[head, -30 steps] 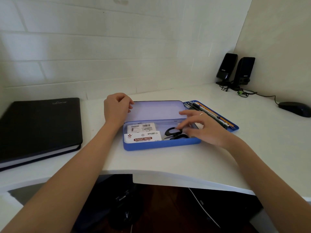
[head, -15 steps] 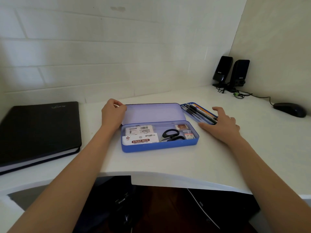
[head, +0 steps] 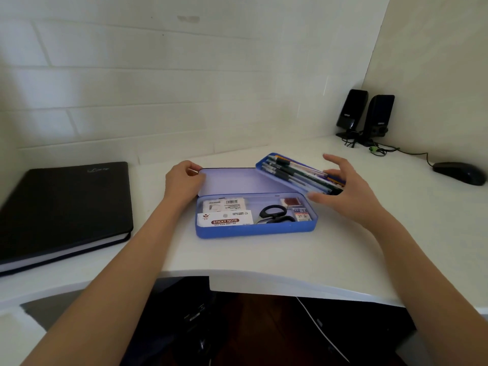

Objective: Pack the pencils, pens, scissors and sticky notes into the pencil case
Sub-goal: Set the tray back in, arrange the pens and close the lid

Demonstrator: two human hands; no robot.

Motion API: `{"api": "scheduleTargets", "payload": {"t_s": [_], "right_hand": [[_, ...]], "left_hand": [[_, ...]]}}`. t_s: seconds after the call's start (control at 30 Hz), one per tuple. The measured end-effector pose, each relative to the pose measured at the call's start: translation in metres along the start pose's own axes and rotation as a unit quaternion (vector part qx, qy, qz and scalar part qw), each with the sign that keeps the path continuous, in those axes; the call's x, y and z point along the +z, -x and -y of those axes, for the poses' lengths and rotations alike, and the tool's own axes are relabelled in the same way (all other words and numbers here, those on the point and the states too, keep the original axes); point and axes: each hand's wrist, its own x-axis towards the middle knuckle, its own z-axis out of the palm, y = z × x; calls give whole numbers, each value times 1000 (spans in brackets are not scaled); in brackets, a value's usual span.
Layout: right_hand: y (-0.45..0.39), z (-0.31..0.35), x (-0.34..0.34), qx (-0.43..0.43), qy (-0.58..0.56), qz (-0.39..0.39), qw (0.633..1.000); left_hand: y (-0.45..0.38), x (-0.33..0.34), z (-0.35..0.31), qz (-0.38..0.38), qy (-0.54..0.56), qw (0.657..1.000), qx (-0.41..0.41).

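The blue pencil case [head: 253,231] lies open on the white desk. Inside it are a sticky note pack [head: 224,220], black-handled scissors [head: 273,213] and small boxes [head: 302,213] at the right end. My left hand [head: 182,180] pinches the left corner of the raised lid [head: 232,180]. My right hand [head: 351,196] grips the near end of a blue insert tray [head: 261,165], thumb below and fingers above. The tray is lifted and tilted over the case's right rear corner. Pens and pencils [head: 295,175] lie along it.
A black notebook [head: 66,207] lies at the left of the desk. Two black speakers [head: 365,114] with cables stand in the back right corner, and a black mouse [head: 459,173] sits at the far right. The desk's curved front edge [head: 264,281] runs just below the case.
My right hand left the scissors in the case, moved right to the tray of pens and has lifted its near end off the desk. The left hand stays on the lid.
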Motion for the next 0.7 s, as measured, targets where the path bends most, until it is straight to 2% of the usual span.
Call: {"api": "scheduleTargets", "payload": {"t_s": [0.33, 0.47, 0.57, 0.7], "right_hand": [[15, 27, 18, -95, -51, 175, 979], [14, 28, 21, -97, -30, 225, 969], [14, 28, 20, -100, -28, 249, 963], [13, 27, 17, -99, 9, 254, 962]], "left_hand": [[5, 6, -9, 142, 63, 988, 29], [8, 6, -11, 153, 115, 981, 14], [9, 7, -14, 152, 110, 982, 23], [8, 7, -13, 152, 119, 981, 7]]}}
